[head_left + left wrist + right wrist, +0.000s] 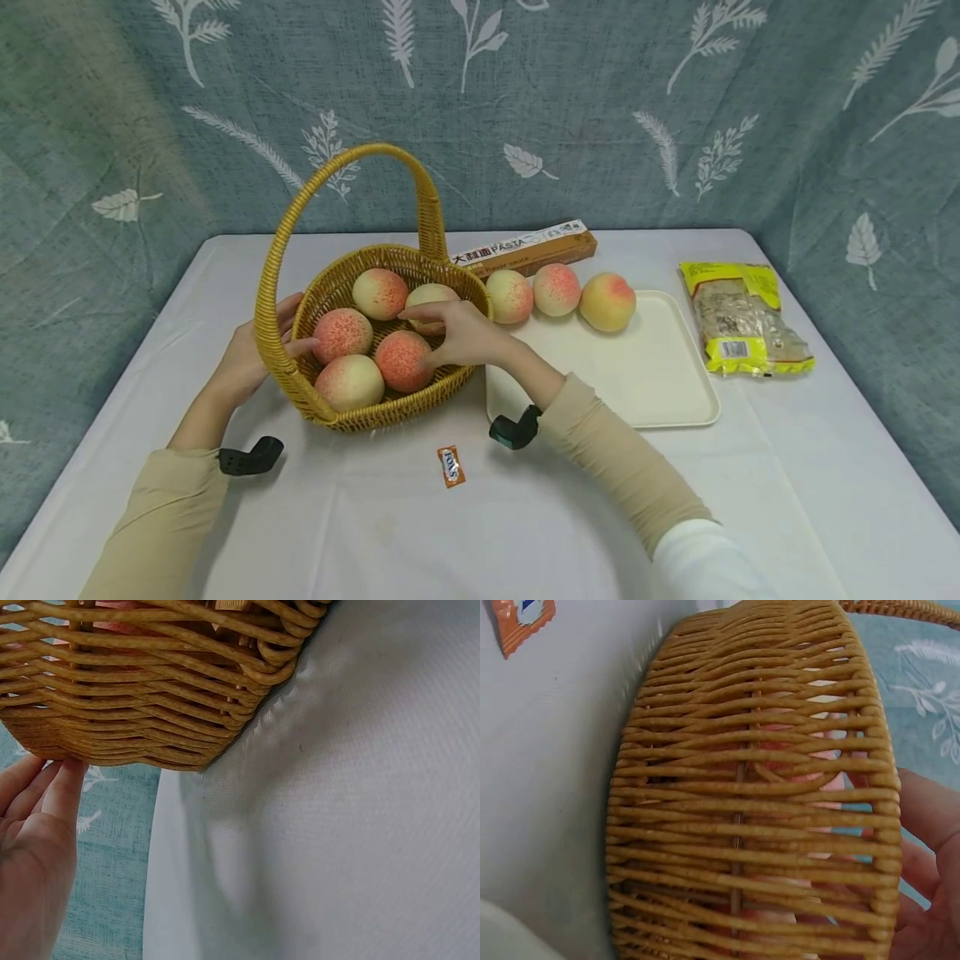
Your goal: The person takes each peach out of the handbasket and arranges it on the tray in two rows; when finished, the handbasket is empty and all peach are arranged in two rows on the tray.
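A wicker basket (358,414) with a tall handle stands on the table and holds several peaches. My left hand (243,362) rests against the basket's left outer wall (150,690) by the handle base, its fingers (45,787) straight on the weave. My right hand (461,333) reaches over the right rim into the basket. Its fingers curl round a pale peach (433,293), and its thumb lies by a redder peach (401,360). In the right wrist view the basket wall (750,825) fills the frame, with my right hand (930,847) behind it.
Three more peaches (557,289) line the far edge of a cream tray (652,375) right of the basket. A pasta box (525,247) lies behind them. A yellow bag (742,317) sits at the far right. A small orange candy wrapper (451,466) lies in front of the basket.
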